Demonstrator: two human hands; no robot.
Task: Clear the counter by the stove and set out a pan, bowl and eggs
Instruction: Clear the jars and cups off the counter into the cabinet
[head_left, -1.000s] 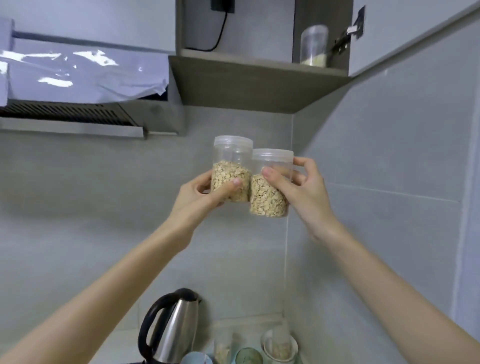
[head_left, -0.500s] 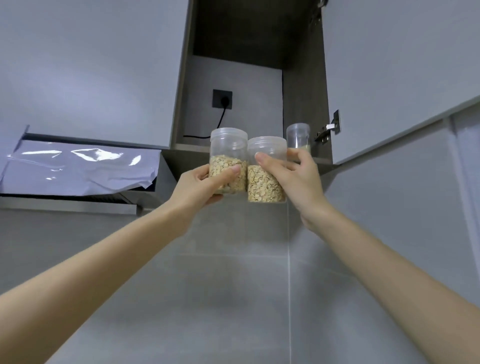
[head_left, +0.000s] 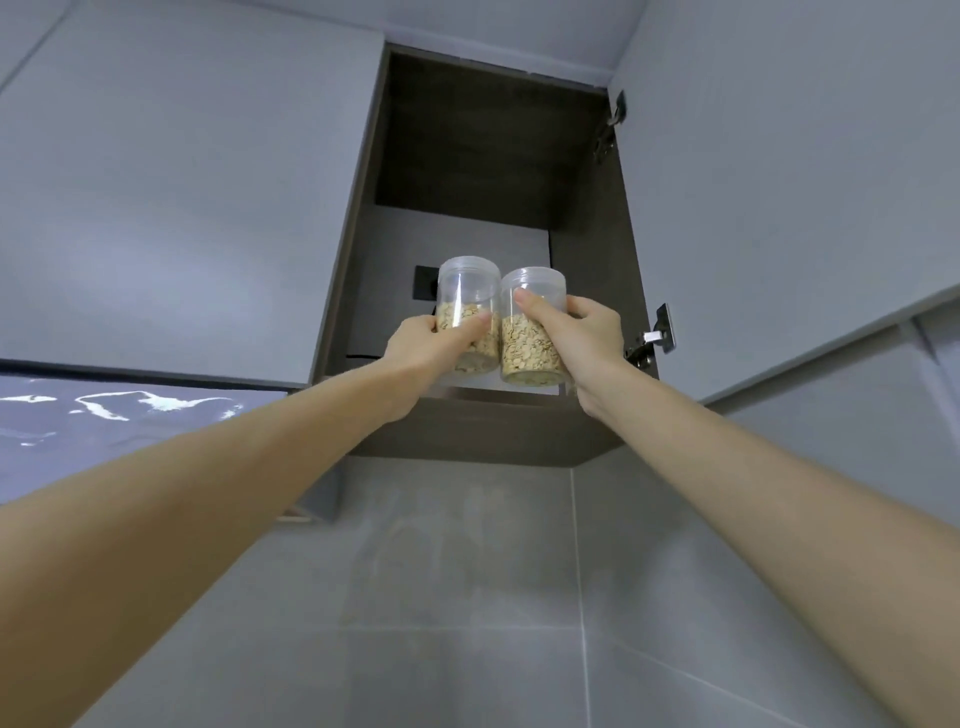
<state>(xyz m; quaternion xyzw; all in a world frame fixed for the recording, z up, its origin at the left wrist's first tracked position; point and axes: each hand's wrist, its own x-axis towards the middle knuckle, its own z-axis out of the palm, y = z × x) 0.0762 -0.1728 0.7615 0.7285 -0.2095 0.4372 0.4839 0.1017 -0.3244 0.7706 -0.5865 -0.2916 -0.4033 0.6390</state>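
I saw the left hand (head_left: 421, 348) clamped round the first oat jar (head_left: 465, 286) and the right hand (head_left: 582, 332) clamped round the second oat jar (head_left: 530, 348). Jars were upright and touching, centre frame, at the open cabinet (head_left: 488, 145) front edge. Couldn't tell if they rested on the shelf.

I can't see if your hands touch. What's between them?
Head view: between the left hand and right hand are two oat jars, left jar and right jar, side by side.
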